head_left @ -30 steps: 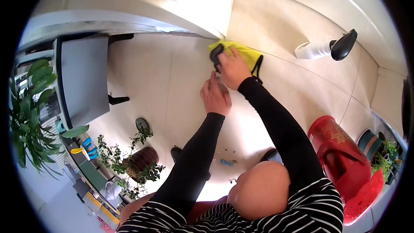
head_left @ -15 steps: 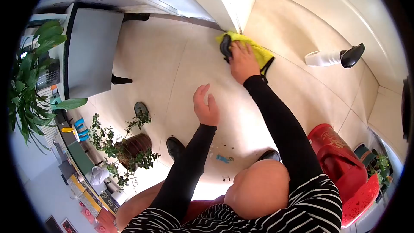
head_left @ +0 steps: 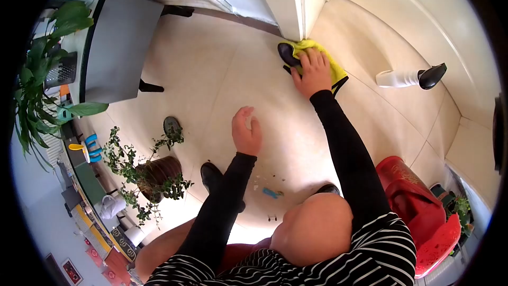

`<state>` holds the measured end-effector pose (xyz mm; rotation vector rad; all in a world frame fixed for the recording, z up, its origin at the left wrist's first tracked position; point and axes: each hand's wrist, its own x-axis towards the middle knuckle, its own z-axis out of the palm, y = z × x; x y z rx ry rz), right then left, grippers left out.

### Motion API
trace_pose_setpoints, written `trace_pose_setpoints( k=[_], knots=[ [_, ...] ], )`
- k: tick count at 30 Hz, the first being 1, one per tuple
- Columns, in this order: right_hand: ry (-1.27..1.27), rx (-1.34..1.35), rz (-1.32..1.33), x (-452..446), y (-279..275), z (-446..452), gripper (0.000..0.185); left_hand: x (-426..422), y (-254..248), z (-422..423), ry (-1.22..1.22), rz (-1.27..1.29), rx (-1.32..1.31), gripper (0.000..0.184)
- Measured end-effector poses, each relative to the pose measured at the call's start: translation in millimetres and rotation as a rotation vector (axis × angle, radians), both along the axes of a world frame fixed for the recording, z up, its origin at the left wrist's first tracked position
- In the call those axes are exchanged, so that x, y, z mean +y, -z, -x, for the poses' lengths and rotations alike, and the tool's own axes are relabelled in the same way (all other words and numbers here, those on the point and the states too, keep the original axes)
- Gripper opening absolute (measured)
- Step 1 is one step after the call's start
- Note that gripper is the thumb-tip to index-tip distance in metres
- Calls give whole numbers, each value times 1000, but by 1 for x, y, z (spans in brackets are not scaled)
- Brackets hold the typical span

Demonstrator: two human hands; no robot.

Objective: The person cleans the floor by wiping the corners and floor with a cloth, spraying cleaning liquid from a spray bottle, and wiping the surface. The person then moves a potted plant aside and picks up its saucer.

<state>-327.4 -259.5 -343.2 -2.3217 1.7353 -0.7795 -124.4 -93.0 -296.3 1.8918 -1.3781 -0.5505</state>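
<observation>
My right hand [head_left: 314, 73] presses down on a yellow cloth [head_left: 333, 63] with black edging, on the floor at the foot of the white door frame [head_left: 292, 10]. A dark rounded patch [head_left: 287, 53] shows at the cloth's left end; whether it is the cloth's other side or a separate thing, I cannot tell. Held in the air over the tiles, my left hand [head_left: 245, 132] is empty, its fingers loosely curved and the thumb apart.
A white bottle with a black top [head_left: 402, 79] lies or stands at the right. Left are a potted plant [head_left: 159, 177] and a grey-topped piece of furniture [head_left: 119, 47]. Small crumbs and a blue scrap [head_left: 272, 193] lie by my feet. A red bucket [head_left: 405, 180] is at lower right.
The view has shifted a little. My right hand and the yellow cloth have changed position slightly, with the fingers now more spread and the cloth more bunched. My left hand still hovers empty.
</observation>
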Motion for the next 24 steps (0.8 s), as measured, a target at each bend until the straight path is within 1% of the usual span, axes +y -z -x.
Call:
trace_pose_setpoints(
  k=[2,5,6,8,9,10,11,12,13,14,15,16,18,19,20,21,23,24],
  knots=[
    [115,15,-13,-2,3,5,49,5,1,-5,16,-1,-39,30],
    [362,69,-13,-7,12,21,44,9,-11,-5,0,-83,-41,28],
    [411,39,11,-9,11,21,39,10,-11,-6,-1,-85,-53,28],
    [337,61,-36,-4,13,11,37,14,-9,-6,6,-93,-73,28],
    [302,76,-64,1,12,4,35,14,-8,-5,19,-48,-61,28],
    [206,30,-105,7,12,-5,32,13,-7,-3,31,-8,-46,27],
    [104,30,-42,16,13,-15,32,16,-6,-1,40,25,-30,27],
    [20,2,-73,25,10,-28,29,17,-6,1,33,4,-37,27],
    [-62,45,-147,32,13,-41,36,12,-7,1,26,-10,-46,28],
    [-162,5,-97,40,20,-55,34,7,-9,1,19,-22,-57,29],
    [-286,-36,-162,50,6,-66,33,4,-11,1,-37,-18,-7,30],
    [-403,-60,-165,63,9,-80,33,0,-14,-1,-90,-11,42,31],
    [-547,-60,-252,95,13,-101,40,-7,-13,-9,-214,3,125,34],
    [-641,-25,-245,109,3,-102,45,-10,-11,-15,-284,10,160,36],
    [-702,-85,-316,119,-6,-100,46,-10,-8,-18,-354,19,195,39],
    [-763,-146,-388,125,-13,-98,48,-8,-9,-16,-353,-46,56,41],
    [-689,-346,-447,128,19,-105,44,-1,-13,-15,-347,-180,-224,47],
    [-566,-661,-612,119,22,-101,42,8,-6,-11,-249,-164,-335,53]
  ],
)
